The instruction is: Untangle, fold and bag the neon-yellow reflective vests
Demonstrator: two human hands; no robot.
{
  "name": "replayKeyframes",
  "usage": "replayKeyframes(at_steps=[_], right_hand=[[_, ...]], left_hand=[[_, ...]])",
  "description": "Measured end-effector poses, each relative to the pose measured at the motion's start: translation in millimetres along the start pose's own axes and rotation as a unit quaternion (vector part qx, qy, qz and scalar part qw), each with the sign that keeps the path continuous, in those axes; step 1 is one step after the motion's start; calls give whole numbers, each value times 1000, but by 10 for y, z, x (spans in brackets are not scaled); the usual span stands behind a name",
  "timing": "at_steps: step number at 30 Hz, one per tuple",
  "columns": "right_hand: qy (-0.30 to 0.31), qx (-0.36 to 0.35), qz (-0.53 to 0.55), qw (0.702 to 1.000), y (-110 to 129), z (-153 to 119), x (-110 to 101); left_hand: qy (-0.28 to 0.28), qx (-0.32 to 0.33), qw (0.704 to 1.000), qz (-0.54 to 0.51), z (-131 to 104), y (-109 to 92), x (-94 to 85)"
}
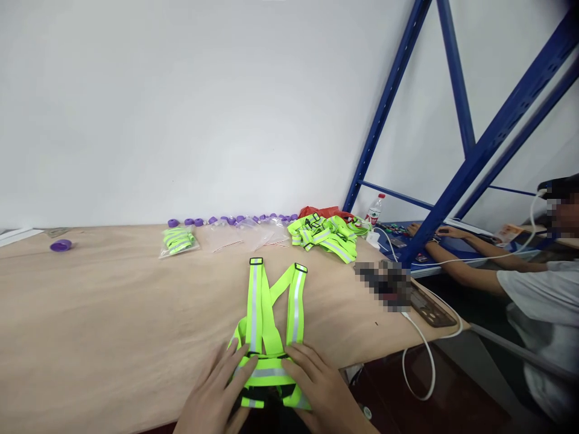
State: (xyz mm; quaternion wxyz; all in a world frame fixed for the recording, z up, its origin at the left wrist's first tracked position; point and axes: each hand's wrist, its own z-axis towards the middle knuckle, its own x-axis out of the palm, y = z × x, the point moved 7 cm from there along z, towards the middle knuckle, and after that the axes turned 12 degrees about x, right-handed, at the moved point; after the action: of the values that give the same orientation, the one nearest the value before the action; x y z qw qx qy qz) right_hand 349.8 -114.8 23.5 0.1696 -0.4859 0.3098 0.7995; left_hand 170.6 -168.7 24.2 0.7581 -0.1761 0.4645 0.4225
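A neon yellow-green reflective vest point(271, 328) made of straps lies at the front edge of the table, its two shoulder straps stretched away from me. Silver stripes run along the straps, and black buckles sit at their far ends. My left hand point(219, 386) rests on the left end of the waist band, fingers stretched and spread. Over the right end lies my right hand point(316, 383), its fingers also extended on the fabric. Both thumbs are mostly hidden. Short band ends hang below the waist band, between the hands.
Behind lie a bagged vest point(178, 240), clear plastic bags point(265, 234), a heap of vests point(325, 234) and several purple rings point(233, 220). A phone point(429, 306) and white cable point(432, 377) lie right. Beyond the blue rack post point(434, 220), a co-worker's arms point(479, 256) reach over another table.
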Motion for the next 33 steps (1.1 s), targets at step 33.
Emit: replayKeyframes(at_steps=[33], right_hand=[[-29, 111, -28, 993, -311, 294, -92]], left_hand=[[33, -139, 955, -260, 511, 325, 124]])
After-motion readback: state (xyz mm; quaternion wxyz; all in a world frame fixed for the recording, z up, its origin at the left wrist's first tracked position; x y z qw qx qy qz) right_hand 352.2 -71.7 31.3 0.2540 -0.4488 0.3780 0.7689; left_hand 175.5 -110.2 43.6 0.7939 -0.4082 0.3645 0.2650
